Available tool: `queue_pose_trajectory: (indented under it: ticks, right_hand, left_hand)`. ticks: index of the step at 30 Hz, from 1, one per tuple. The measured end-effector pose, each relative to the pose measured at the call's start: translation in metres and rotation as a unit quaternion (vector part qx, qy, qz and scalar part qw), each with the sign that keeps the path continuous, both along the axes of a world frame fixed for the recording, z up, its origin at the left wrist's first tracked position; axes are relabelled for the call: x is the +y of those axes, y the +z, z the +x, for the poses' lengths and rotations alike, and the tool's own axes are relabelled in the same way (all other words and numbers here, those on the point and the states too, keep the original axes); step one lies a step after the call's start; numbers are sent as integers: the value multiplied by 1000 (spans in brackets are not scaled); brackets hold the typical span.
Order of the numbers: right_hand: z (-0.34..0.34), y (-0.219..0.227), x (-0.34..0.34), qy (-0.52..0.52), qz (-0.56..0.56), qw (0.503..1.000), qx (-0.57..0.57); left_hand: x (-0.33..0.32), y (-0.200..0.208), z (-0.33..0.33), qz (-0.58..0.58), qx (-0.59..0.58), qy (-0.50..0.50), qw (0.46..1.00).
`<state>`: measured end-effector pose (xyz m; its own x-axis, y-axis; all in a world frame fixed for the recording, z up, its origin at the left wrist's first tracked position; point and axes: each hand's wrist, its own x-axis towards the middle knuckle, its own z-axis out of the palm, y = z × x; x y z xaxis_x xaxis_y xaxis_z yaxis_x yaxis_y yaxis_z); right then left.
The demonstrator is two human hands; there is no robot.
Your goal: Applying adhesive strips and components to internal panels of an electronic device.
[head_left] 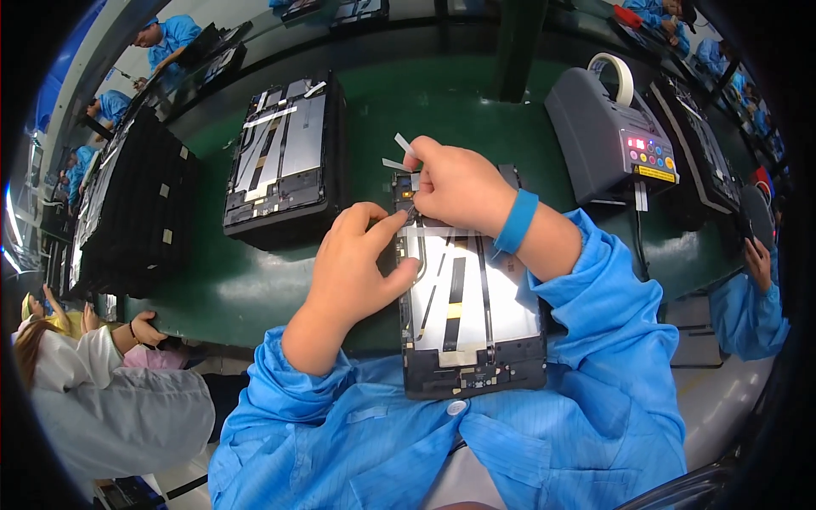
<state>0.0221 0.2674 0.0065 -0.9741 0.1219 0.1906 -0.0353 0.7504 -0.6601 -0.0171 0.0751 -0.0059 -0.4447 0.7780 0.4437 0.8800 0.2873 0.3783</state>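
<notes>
I count two white strips [403, 144], one opened device [435, 293]; right hand [463, 189] curled, grip hidden; left hand [347, 268], fingers parted

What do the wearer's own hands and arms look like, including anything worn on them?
Both the left hand and the right hand are ungloved, with no ring showing. The left sleeve and right sleeve are loose, bright blue cloth, bunched up on the forearms. A flat, plain blue wristband circles the right wrist; the left wrist has none.
</notes>
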Motion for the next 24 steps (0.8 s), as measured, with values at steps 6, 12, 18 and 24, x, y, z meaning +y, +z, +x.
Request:
queue_pose_trajectory:
  ticks: [6,12,18,24]
  right_hand:
    - [0,0,0,25,-21,999,27]
    - [-4,-6,10,114,-47,989,77]
    - [-2,-4,10,144,21,987,62]
    - [6,-5,-1,76,76,993,43]
  left_hand:
    - [1,4,-2,-28,-28,-12,999]
    - [3,2,-4,-16,-58,-24,998]
    - [2,-8,-5,2,-64,-22,998]
    - [0,-10,-5,15,-30,-30,999]
